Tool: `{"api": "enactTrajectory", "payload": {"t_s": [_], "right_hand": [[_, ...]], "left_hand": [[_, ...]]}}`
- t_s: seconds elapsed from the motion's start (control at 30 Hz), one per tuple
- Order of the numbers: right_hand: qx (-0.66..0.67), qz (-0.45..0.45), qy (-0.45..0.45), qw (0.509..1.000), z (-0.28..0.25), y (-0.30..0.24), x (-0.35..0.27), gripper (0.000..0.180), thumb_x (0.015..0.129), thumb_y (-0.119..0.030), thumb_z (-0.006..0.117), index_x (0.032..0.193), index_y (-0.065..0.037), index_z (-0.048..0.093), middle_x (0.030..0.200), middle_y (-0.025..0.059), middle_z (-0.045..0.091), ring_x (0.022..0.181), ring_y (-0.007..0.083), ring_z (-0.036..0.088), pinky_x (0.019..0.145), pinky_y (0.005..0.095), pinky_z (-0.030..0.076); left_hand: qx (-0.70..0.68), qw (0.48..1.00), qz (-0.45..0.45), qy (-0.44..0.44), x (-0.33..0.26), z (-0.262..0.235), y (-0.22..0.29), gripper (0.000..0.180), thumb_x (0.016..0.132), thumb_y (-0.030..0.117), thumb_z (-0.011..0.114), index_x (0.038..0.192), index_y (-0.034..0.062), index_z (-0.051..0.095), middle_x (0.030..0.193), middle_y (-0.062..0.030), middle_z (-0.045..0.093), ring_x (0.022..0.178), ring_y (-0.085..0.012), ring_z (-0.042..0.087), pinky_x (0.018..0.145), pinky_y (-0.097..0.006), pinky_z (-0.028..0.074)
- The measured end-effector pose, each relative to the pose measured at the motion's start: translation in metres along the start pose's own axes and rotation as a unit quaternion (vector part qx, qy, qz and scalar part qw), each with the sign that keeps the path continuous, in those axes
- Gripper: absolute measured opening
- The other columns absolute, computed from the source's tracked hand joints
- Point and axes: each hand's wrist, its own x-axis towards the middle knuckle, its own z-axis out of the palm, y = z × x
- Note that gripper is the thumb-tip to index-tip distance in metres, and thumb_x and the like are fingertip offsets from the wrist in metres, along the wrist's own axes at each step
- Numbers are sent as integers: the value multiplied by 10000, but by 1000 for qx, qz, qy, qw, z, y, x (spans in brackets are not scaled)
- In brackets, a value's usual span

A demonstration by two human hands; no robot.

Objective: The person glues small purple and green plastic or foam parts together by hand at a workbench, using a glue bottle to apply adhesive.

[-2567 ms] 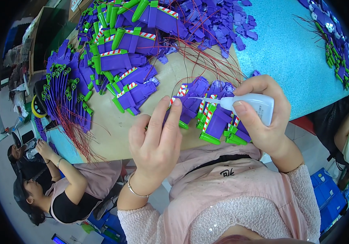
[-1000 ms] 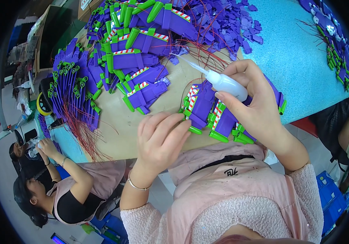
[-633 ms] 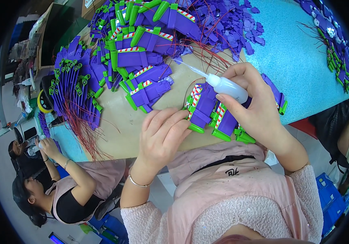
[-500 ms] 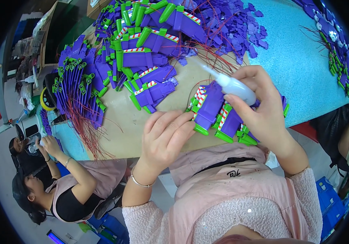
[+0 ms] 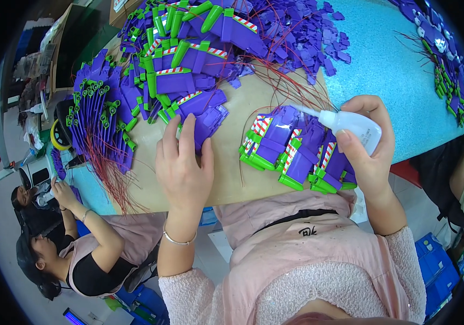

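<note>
My left hand lies over the near end of a purple wing-shaped plastic piece with a green end. Its fingers are spread, the fingertips reach onto the piece, and its palm side is hidden. In my right hand is a small white squeeze bottle with a thin nozzle, gripped between thumb and fingers. The nozzle points left, above a row of purple wing pieces with green ends and red-and-white striped strips. These pieces lie side by side near the table's front edge.
A big heap of purple and green pieces covers the far left, with loose purple bits beyond. Red wires trail from a bundle of purple sticks. More pieces lie far right. A co-worker sits at the left.
My left hand has left the row of wing pieces and moved left to the pile's near edge, its fingers spreading. My right hand has shifted right with the bottle, and the nozzle now points more sideways.
</note>
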Motion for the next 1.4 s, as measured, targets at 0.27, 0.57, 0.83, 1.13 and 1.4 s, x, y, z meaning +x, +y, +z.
{"api": "enactTrajectory", "payload": {"t_s": [0.27,0.57,0.83,1.13,1.4], "right_hand": [[-1,-47,18,999,-8,3,-3,182,829,-71,685,952,-3,569,868,43,600,750,76,557,656,212,447],[-39,-54,-39,997,-1,0,-6,142,815,-65,697,902,0,605,797,54,629,686,88,586,596,228,449],[-93,-76,-46,992,2,3,-3,138,804,-79,715,879,-5,627,808,76,641,694,112,610,612,243,468],[-43,-75,-29,996,-2,-1,-3,156,804,-61,715,912,-4,616,822,72,644,711,99,603,616,235,468],[-113,-110,-46,986,-4,-1,0,168,810,-52,705,930,13,607,838,76,643,732,106,602,635,234,471]], "left_hand": [[-108,992,60,-21,0,-22,47,448,696,37,721,1127,-6,610,1094,-145,607,843,-285,556,726,-366,465],[-92,990,96,-51,2,-18,54,505,657,43,739,1147,9,623,1116,-127,614,811,-267,539,717,-360,470],[-86,990,95,-51,2,-19,54,506,661,37,732,1154,15,622,1107,-129,615,799,-268,538,713,-364,470],[11,988,154,8,1,-20,57,406,713,52,656,1118,75,682,1159,-37,639,809,-197,508,699,-288,414],[25,987,161,13,0,-18,57,377,736,77,636,1109,78,690,1167,-37,640,822,-186,505,701,-285,405]]}}
